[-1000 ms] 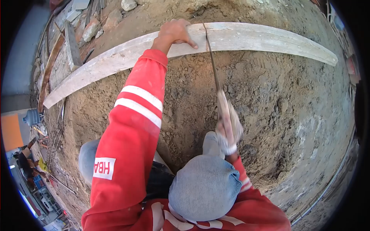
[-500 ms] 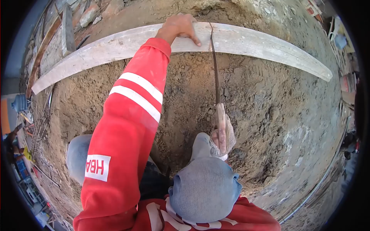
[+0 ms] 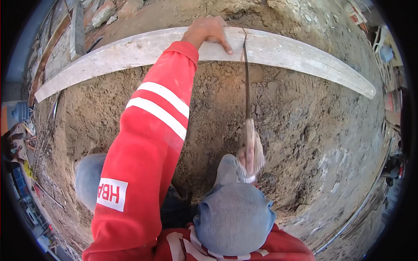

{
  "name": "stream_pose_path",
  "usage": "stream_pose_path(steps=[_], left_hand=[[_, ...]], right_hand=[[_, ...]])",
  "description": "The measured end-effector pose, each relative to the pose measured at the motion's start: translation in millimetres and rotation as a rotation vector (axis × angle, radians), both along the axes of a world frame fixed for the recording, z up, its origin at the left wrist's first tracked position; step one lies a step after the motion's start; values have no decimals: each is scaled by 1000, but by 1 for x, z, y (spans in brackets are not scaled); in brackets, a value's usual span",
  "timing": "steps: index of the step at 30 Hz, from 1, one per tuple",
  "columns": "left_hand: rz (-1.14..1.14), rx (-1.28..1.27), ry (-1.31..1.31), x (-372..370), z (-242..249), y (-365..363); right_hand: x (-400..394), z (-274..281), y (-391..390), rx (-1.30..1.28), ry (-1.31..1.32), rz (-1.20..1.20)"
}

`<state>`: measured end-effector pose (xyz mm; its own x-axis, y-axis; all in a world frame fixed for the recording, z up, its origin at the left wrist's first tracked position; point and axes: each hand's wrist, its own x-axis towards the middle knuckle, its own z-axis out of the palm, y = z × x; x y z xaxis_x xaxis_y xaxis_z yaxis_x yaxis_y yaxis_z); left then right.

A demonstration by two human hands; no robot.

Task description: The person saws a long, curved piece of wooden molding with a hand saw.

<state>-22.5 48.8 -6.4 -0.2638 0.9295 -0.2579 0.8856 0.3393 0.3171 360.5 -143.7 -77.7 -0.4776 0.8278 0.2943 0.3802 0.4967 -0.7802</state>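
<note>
A long pale wooden plank [image 3: 300, 54] lies across the top of the view, looking curved. My left hand [image 3: 208, 32] grips its far edge near the middle, with the thumb on the top face. Just right of that hand, the thin blade of a saw [image 3: 247, 89] crosses the plank at a dark cut line. My right hand [image 3: 251, 152], in a light knitted glove, is closed round the saw's handle, close to my knee.
Rough brown soil [image 3: 209, 104] lies under and in front of the plank. Rubble and a grey beam [image 3: 77, 32] are at the upper left. A blue jug [image 3: 21, 112] and part of a person [image 3: 12, 143] show at the left edge. A pipe [image 3: 348, 224] runs along the lower right.
The view has shifted slightly, so the plank and my left hand appear a little to the right. The saw still crosses the plank, and both hands keep their hold.
</note>
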Motion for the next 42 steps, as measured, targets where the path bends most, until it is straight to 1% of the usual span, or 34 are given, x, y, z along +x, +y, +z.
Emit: stream_pose_path(steps=[1,2,4,5,6,7,8,10,11,12,14,16,17,18,19,20,21,22,23,25,26,28,30,32,33,34,35,36,37,38,39,40,42], left_hand=[[13,19,-10,-1,-2,0],[13,33,-20,2,-1,0],[-42,-17,-28,1,6,4],[-66,-73,-54,1,6,4],[-93,-68,-40,-1,4,6],[-82,-1,-51,-4,-6,4],[-66,66,-59,-8,-11,3],[-90,93,-50,-16,-18,8],[-107,112,-56,-17,-24,7],[-106,110,-54,-18,-24,8],[-92,25,-90,-19,-22,11],[-47,-7,-46,-5,-2,5],[-17,-41,1,2,5,0],[-30,-55,5,4,1,-5],[-42,15,40,3,-2,-4],[-49,85,67,4,-3,-5],[-57,95,73,7,0,-6],[-54,124,58,10,3,-10],[-45,148,41,9,5,-15],[-57,129,24,8,8,-15],[-69,115,5,7,8,-13],[-70,114,-14,0,3,-7],[-61,112,-31,-4,-2,-4],[-51,6,-36,-2,4,-1],[-58,3,-33,-7,-6,-2],[-67,67,-30,-9,-16,-5],[-83,148,-21,-10,-16,2],[-104,155,-18,-2,-7,2],[-81,120,25,8,4,-7],[-51,83,71,13,13,-13],[-50,83,74,13,16,-14],[-64,90,63,13,16,-17],[-57,97,34,15,12,-20]], right_hand=[[6,0,-3,106,-80,-1],[3,2,8,-4,-124,26],[-45,24,51,121,-81,57],[-77,1,80,262,150,-25],[-102,1,106,344,100,-66],[-124,7,124,96,284,-40],[-123,4,123,92,296,-54],[-115,-1,124,408,258,-22],[-94,13,103,376,187,-25],[-68,14,79,295,88,19],[-17,15,28,99,-79,73],[12,13,-2,-197,-55,62],[9,15,-2,-270,-25,61],[-11,16,19,-95,-29,51],[-31,17,41,84,-37,25],[-64,14,76,235,39,13],[-97,12,111,392,106,-8],[-118,3,128,371,185,-26],[-121,10,127,371,190,-25],[-120,30,126,280,249,-10],[-105,16,114,174,208,5],[-53,14,68,204,50,36],[-6,6,19,90,-101,43],[12,0,-1,-48,-123,22],[1,10,7,-170,-60,29],[-17,22,26,-66,16,39],[-39,41,47,42,85,48],[-61,17,79,289,162,83],[-94,15,108,366,144,16],[-116,24,133,473,213,34],[-126,40,134,112,318,75],[-123,38,131,107,314,81],[-105,32,119,408,199,50]])
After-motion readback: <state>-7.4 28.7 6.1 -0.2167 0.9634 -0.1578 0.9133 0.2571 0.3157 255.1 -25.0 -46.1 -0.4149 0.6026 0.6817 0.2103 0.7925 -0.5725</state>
